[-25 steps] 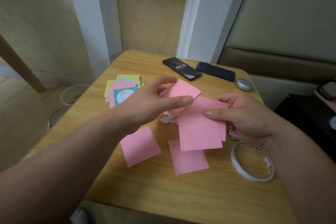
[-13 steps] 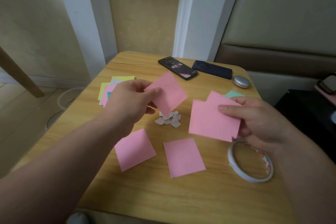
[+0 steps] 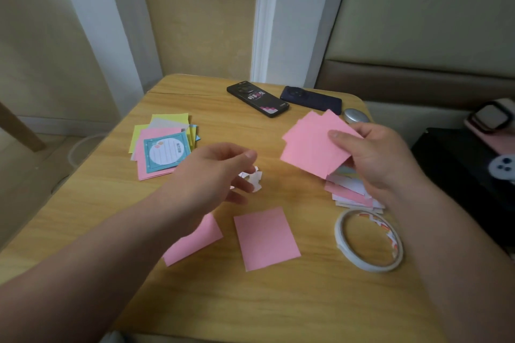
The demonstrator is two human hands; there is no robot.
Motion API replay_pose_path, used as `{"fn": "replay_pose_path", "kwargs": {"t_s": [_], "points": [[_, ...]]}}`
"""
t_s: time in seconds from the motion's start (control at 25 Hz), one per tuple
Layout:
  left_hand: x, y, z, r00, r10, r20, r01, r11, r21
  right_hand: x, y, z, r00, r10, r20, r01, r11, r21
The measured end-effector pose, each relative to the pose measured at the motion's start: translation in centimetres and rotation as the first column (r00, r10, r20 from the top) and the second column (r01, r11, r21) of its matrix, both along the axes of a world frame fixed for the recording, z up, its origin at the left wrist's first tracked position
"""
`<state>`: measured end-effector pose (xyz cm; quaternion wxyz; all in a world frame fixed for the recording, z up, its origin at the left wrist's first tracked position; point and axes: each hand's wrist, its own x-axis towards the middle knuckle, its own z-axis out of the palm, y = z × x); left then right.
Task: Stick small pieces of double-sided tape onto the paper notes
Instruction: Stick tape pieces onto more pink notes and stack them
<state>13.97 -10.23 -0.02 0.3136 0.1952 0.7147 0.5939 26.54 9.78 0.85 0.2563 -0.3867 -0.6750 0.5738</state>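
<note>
Aloft, pink notes [image 3: 309, 147] in right-hand grip [image 3: 381, 159].

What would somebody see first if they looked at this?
The right hand holds a fan of pink square paper notes above the right side of the light wooden table. Two more pink paper notes lie flat near the front, beside a white ring of double-sided tape.

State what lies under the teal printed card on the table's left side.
A pink note lies directly beneath the teal card, with yellow sheets fanned out below. Covered: their middles and how many sheets are stacked.
</note>
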Motion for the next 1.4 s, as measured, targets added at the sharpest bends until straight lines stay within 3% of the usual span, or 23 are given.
{"fn": "replay_pose_path", "kwargs": {"t_s": [0.08,0.16,0.2,0.28,0.32,0.4,0.44,0.48,0.64,0.72,0.8,0.88,0.92,1.0,1.16,1.4], "points": [[-0.3,-0.9,0.5,0.989,-0.035,-0.144,0.025,0.997,-0.07,0.7,1.2,-0.3,0.98,-0.114,0.162,0.058,0.947,0.315],[-0.4,-1.9,1.0,0.966,-0.042,-0.254,0.015,0.994,-0.107,1.9,1.2,-0.1,0.91,-0.261,0.322,-0.005,0.768,0.64],[-0.4,-2.3,1.3,0.957,-0.032,-0.288,0.003,0.995,-0.101,2.6,0.5,0.5,0.899,-0.256,0.354,-0.065,0.722,0.688],[-0.1,-3.1,1.9,0.942,-0.018,-0.336,-0.013,0.996,-0.091,4.6,-1.3,1.9,0.86,-0.049,0.507,-0.284,0.78,0.557],[0.3,-3.3,2.0,0.936,-0.02,-0.352,-0.014,0.996,-0.094,5.5,-2.5,2.5,0.744,0.093,0.662,-0.462,0.786,0.41],[1.0,-3.5,1.9,0.932,-0.036,-0.361,-0.006,0.994,-0.113,6.9,-4.8,3.2,0.347,0.221,0.911,-0.721,0.684,0.109],[1.4,-3.5,1.7,0.931,-0.051,-0.36,0.005,0.992,-0.128,7.3,-5.4,3.0,0.223,0.201,0.954,-0.778,0.627,0.05],[1.7,-3.5,1.6,0.933,-0.06,-0.355,0.012,0.991,-0.135,7.5,-5.6,2.7,0.204,0.173,0.963,-0.806,0.588,0.065],[3.1,-3.5,1.4,0.932,-0.112,-0.345,0.067,0.988,-0.14,8.0,-5.2,1.3,0.374,0.243,0.895,-0.791,0.588,0.17],[4.0,-3.6,1.2,0.922,-0.162,-0.351,0.126,0.984,-0.123,8.3,-5.1,1.6,0.525,0.364,0.769,-0.741,0.641,0.202],[5.1,-3.6,1.0,0.901,-0.234,-0.366,0.221,0.972,-0.079,8.1,-5.8,2.1,0.732,0.504,0.459,-0.646,0.727,0.232],[6.0,-3.6,0.8,0.905,-0.265,-0.332,0.287,0.958,0.021,7.3,-7.3,2.3,0.833,0.553,0.03,-0.55,0.82,0.157],[6.4,-3.5,0.7,0.926,-0.252,-0.279,0.288,0.953,0.094,6.9,-8.1,2.0,0.842,0.521,-0.138,-0.514,0.853,0.087],[6.6,-3.1,0.5,0.97,-0.189,-0.151,0.22,0.948,0.229,6.0,-9.6,1.1,0.847,0.444,-0.293,-0.45,0.892,0.052],[6.8,-2.6,0.5,0.992,-0.121,-0.023,0.12,0.919,0.377,5.1,-10.6,0.2,0.849,0.419,-0.323,-0.393,0.908,0.144],[6.1,-2.9,0.5,0.991,-0.131,-0.004,0.124,0.929,0.35,5.0,-11.3,0.2,0.854,0.451,-0.26,-0.405,0.889,0.213]]}}
